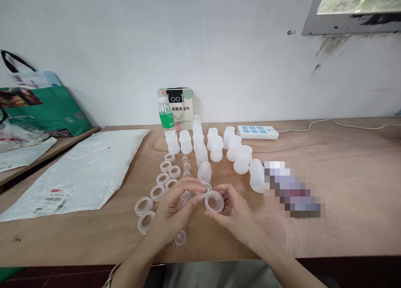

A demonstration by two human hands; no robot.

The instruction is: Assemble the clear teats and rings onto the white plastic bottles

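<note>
My left hand point(171, 215) pinches a clear silicone nipple point(203, 187) by its rim, above the wooden table point(344, 183). My right hand point(233, 210) grips a translucent screw ring point(214, 202) right beside it, the two parts almost touching. Several more rings point(157, 192) lie in two rows left of my hands, and clear nipples point(187, 166) sit in a line behind them. Another clear nipple point(181, 239) lies under my left wrist. A row of frosted bottle bodies point(242, 159) curves from the back middle to the right.
A white plastic mailer bag point(84, 171) lies at the left. A green water bottle point(166, 113) and a small paper bag point(180, 106) stand by the wall, with a power strip point(257, 132) to their right. A green shopping bag point(40, 110) leans at the far left.
</note>
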